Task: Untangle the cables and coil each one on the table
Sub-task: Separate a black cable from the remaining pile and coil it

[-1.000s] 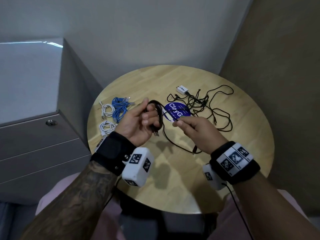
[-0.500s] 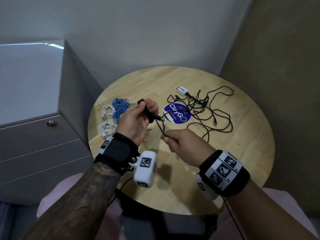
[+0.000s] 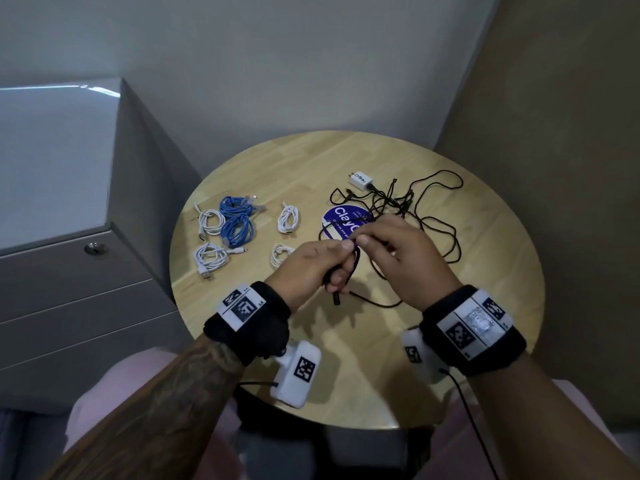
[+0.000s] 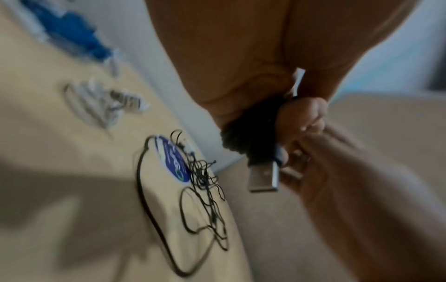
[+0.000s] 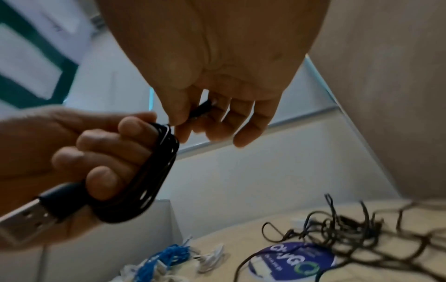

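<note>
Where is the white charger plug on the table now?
Head view: the white charger plug lies at the table's far right, touching the black cable tangle.

Both hands meet at frame centre, thumbs touching: the left hand (image 3: 311, 265) curled in a fist-like grip, the right hand (image 3: 412, 261) pinching with thumb and forefinger.

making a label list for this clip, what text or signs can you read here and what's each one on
"Clay": white letters on the round purple sticker on the table; the rest of the word is hidden by the right hand.
Smaller lines on the sticker: too small to read.
Grey logo on the white charger: too blurred to read.
Black-and-white square code markers on both wristbands: no letters legible.
</note>
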`<control>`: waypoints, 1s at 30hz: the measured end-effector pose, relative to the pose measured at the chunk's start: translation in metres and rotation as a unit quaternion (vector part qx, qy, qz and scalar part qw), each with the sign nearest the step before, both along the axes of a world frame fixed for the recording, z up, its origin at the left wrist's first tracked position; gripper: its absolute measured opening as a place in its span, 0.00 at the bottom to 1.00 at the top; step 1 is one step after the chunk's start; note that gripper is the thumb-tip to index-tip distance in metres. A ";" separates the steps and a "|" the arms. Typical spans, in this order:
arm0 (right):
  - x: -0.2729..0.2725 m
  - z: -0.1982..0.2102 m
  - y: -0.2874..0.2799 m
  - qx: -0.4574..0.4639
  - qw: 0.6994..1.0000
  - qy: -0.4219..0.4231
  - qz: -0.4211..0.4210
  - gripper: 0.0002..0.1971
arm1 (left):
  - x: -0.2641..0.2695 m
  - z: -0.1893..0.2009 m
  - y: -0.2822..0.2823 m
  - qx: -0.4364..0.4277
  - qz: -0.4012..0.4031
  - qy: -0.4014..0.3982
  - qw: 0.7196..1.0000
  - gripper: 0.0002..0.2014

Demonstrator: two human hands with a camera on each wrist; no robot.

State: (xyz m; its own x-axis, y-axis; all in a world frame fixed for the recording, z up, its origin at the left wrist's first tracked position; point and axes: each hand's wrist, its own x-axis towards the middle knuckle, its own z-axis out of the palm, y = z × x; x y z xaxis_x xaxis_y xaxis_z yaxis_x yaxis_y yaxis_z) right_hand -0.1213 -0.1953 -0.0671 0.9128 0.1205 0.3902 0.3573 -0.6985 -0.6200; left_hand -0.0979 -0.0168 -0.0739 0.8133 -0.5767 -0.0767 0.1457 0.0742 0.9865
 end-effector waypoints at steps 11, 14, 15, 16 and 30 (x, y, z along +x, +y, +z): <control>-0.006 0.007 0.019 0.176 0.973 0.121 0.083 0.16 | 0.011 0.002 0.017 -0.195 -0.027 0.190 0.962 0.16; -0.006 0.005 0.021 0.144 0.985 0.072 0.059 0.13 | 0.016 0.006 0.019 -0.159 -0.011 0.136 0.978 0.16; -0.005 0.004 0.023 0.141 0.987 0.058 0.052 0.13 | 0.017 0.007 0.019 -0.141 -0.002 0.113 0.984 0.16; -0.005 0.003 0.024 0.133 0.989 0.044 0.045 0.13 | 0.017 0.008 0.018 -0.123 0.007 0.089 0.988 0.15; -0.001 -0.020 0.039 0.198 0.976 -0.045 -0.082 0.12 | 0.004 -0.008 0.000 -0.177 0.124 0.115 0.969 0.09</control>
State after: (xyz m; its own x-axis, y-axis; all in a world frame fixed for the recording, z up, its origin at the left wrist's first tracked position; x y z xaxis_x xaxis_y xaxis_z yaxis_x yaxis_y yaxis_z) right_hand -0.1225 -0.1565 -0.0872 0.8676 -0.2001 0.4552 0.3258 -0.4629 -0.8243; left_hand -0.0944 -0.0165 -0.0821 0.9151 -0.3893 -0.1055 0.2937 0.4637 0.8359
